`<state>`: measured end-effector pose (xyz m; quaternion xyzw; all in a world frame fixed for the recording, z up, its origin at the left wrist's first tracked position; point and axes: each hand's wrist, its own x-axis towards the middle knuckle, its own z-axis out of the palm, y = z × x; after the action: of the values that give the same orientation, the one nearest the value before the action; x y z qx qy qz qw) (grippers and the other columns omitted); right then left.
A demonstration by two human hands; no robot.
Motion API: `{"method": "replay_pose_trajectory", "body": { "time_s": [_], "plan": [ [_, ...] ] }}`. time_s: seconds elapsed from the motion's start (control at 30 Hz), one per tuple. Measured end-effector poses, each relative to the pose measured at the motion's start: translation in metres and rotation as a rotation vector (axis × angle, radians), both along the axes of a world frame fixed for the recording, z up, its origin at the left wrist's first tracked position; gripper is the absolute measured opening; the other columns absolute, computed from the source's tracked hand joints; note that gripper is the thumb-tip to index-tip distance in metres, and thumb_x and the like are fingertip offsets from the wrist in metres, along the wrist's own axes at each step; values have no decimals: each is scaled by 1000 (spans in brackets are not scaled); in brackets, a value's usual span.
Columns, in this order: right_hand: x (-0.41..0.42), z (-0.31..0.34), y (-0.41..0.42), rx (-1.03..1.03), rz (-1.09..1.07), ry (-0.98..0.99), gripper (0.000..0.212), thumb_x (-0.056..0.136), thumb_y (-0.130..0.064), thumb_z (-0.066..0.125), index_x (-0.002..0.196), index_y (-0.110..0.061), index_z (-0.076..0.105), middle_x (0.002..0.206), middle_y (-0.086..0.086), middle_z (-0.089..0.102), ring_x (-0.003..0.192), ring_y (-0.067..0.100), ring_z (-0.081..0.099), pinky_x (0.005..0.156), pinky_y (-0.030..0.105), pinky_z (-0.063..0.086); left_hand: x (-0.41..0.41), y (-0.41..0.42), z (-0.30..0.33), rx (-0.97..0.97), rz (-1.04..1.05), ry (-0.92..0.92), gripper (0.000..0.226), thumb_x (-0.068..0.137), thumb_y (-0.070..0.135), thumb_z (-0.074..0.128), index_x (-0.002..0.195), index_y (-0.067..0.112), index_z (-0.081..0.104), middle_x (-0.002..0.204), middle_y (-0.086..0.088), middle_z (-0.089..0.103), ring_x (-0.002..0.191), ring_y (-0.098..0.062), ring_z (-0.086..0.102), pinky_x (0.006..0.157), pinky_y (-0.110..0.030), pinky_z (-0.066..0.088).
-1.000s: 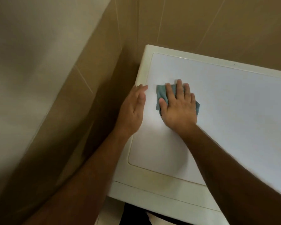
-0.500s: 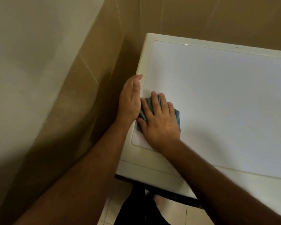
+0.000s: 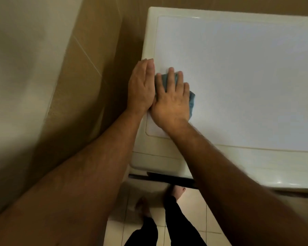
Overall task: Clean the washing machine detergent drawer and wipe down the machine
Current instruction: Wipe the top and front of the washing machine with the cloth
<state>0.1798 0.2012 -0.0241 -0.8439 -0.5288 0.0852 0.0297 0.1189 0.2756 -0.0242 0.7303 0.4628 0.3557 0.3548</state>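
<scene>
Wiping machine top (image 3: pixel 238 77) at its 9 o'clock edge: right hand (image 3: pixel 171 102) flat, pressing cloth (image 3: pixel 191 102); left hand (image 3: pixel 140 87) flat, empty. Drawer unseen, status unknown.

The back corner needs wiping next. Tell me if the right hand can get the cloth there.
Probably yes. The right hand presses the cloth flat on the machine top, and nothing sits between it and the back left corner.

Both forearms (image 3: pixel 89 178) are bare, with no sleeve, watch or ring in sight. Near the bottom edge, the legs (image 3: pixel 178 226) wear close-fitting black trousers (hems ending at the ankle), and the feet (image 3: pixel 177 189) are bare.
</scene>
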Motion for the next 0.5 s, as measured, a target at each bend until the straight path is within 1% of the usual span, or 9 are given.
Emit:
{"method": "replay_pose_trajectory", "body": {
  "time_s": [0.07, 0.13, 0.2, 0.27, 0.3, 0.37, 0.4, 0.47, 0.5],
  "plan": [
    [-14, 0, -10, 9, 25, 3, 64, 101, -52, 26, 157, -25, 10, 164, 12, -1, 150, 35, -6, 121, 52, 6, 0, 0, 0, 9, -8, -1, 44, 104, 30, 29, 119, 2, 60, 107, -4, 60, 88, 21, 45, 83, 3, 31],
    [-24, 1, -20, 10, 27, 7, 61, 102, -49, 22, 157, -24, 12, 164, 12, 1, 150, 34, -4, 120, 52, 8, -1, 0, 0, 22, -9, -9, 42, 105, 27, 31, 118, 1, 60, 106, -5, 61, 87, 19, 46, 83, 2, 31],
    [-31, 1, -32, 12, 23, 6, 59, 103, -47, 20, 156, -22, 14, 164, 12, 1, 150, 35, -4, 120, 52, 9, -1, 3, 0, 40, -24, 10, 40, 105, 25, 31, 117, 0, 60, 103, -6, 59, 85, 13, 47, 82, 2, 31],
    [-38, 2, -47, 9, 32, 5, 60, 102, -48, 19, 156, -22, 13, 164, 13, 0, 150, 35, -5, 120, 53, 10, 1, 4, -1, 68, -46, 78, 38, 106, 23, 31, 120, -1, 58, 108, -12, 59, 91, 4, 47, 83, 3, 27],
    [-41, 2, -55, 5, 41, 5, 61, 102, -49, 20, 156, -22, 13, 164, 13, 0, 150, 34, -5, 120, 52, 9, 1, 6, -2, 89, -52, 103, 38, 106, 22, 31, 120, -1, 57, 111, -16, 60, 94, -3, 48, 84, 1, 26],
    [-45, 1, -70, -6, 53, 4, 61, 101, -49, 20, 156, -23, 12, 164, 12, -1, 150, 34, -5, 119, 53, 9, 2, 6, -2, 81, -60, 46, 39, 106, 23, 32, 116, -2, 59, 109, -19, 61, 95, -11, 50, 85, -4, 31],
    [-46, 0, -78, -10, 54, 5, 62, 101, -50, 20, 156, -23, 12, 164, 12, -1, 150, 34, -5, 119, 53, 9, 2, 5, -1, 88, -65, 30, 39, 106, 25, 32, 115, -2, 59, 108, -18, 62, 94, -14, 52, 86, -9, 36],
    [-47, -1, -95, -13, 58, 4, 62, 100, -51, 19, 155, -23, 14, 164, 11, 1, 150, 33, -4, 119, 52, 10, 3, 3, -1, 107, -81, 37, 42, 105, 28, 31, 115, -1, 59, 108, -17, 62, 99, -22, 57, 88, -20, 42],
    [-46, -2, -104, -16, 60, -2, 62, 99, -51, 19, 155, -24, 15, 164, 11, 2, 150, 33, -3, 119, 52, 10, 3, 4, -2, 118, -88, 44, 45, 104, 31, 30, 116, -1, 60, 108, -17, 62, 101, -23, 58, 89, -23, 43]
  ]
}}
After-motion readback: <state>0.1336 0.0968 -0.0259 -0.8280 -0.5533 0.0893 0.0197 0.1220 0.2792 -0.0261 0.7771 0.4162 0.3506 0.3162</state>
